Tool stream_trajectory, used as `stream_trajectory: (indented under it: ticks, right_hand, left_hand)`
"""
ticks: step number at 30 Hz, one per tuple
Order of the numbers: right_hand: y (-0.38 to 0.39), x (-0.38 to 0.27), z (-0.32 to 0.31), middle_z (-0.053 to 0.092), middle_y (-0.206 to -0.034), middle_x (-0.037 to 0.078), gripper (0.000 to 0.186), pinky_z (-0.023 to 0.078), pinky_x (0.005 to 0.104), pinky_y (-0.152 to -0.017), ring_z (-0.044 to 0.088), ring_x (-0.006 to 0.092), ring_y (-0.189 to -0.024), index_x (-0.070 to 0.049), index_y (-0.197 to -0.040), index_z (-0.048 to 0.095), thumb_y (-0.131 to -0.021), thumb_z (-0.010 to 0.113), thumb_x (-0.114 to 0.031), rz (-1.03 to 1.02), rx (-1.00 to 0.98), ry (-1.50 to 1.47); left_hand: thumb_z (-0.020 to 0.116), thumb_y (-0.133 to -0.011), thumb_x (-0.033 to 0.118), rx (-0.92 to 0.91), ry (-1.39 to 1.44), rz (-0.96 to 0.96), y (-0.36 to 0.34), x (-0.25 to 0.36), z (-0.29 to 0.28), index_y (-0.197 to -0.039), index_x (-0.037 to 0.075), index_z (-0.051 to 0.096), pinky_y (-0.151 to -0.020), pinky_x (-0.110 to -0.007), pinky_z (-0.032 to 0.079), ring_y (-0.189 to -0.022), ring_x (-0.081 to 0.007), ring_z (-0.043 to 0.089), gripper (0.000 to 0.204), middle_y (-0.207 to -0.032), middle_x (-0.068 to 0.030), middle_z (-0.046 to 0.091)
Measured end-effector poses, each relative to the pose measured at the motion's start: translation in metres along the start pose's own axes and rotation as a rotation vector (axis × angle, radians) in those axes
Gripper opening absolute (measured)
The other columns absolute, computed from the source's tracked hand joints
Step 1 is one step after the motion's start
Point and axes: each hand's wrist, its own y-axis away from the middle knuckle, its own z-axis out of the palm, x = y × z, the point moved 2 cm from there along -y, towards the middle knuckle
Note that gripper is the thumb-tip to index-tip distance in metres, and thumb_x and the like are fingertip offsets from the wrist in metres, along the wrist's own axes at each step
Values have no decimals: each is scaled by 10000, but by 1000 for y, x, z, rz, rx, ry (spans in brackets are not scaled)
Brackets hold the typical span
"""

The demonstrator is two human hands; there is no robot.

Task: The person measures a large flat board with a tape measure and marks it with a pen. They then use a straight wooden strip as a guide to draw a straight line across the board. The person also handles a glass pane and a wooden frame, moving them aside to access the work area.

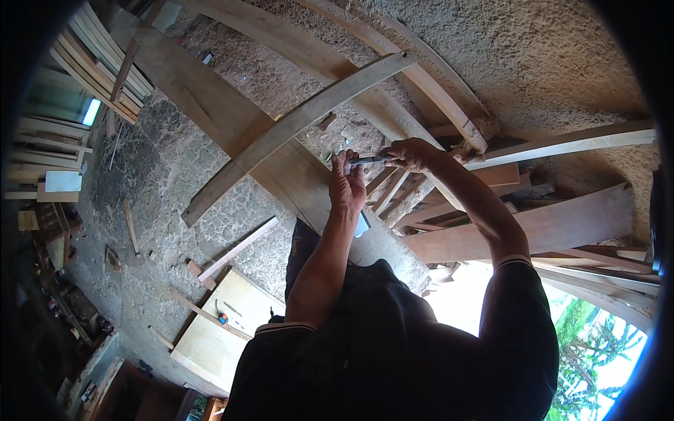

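Observation:
Out in front of my chest, both hands meet over a slim dark-grey tool (pixel 371 160) with a narrow, blade-like shape; its exact kind is too small to make out. My left hand (pixel 346 184) comes up from below with its fingers closed at the tool's left end. Around the opposite end, my right hand (pixel 413 155) is closed, its fingers wrapped. Whether a second small piece sits in the left fingertips is unclear. Beneath the hands runs a long wide board (pixel 210 112), and a narrower plank (pixel 295 125) lies across it.
Long timbers (pixel 281 38) lie along the rough wall (pixel 519 49). More boards (pixel 526 228) are piled at the right. At lower left a pale panel (pixel 232 316) carries small tools. Wood stacks (pixel 98 63) stand at the far left, and scraps dot the cracked floor (pixel 161 168).

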Motion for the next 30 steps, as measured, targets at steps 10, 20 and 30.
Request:
stream_trajectory:
  ticks: [10,20,30]
  right_hand:
    - [-2,-1,-2,701,-1013,103,301,526,449,-807,682,322,-965,-206,-1224,626,-967,633,-363,3,-6,-1]
    - [3,2,-6,706,-993,105,257,528,447,-801,684,327,-949,-169,-1177,626,-969,640,-319,-41,64,-36]
    - [40,-29,44,695,-1013,145,297,524,455,-795,680,353,-937,-136,-1209,628,-980,632,-324,279,143,-133]
  left_hand:
    - [793,-876,318,15,8,-8,-3,-1,-3,-1105,93,664,-1027,-331,487,-1073,-153,634,345,-1078,-23,697]
    - [755,-884,354,-1,33,-32,-3,-2,-5,-1145,90,665,-1044,-365,496,-1095,-175,656,382,-1130,-48,716]
    - [755,-874,457,18,-89,-38,1,-5,-6,-1241,56,603,-1083,-384,409,-1174,-184,578,565,-1178,-53,667]
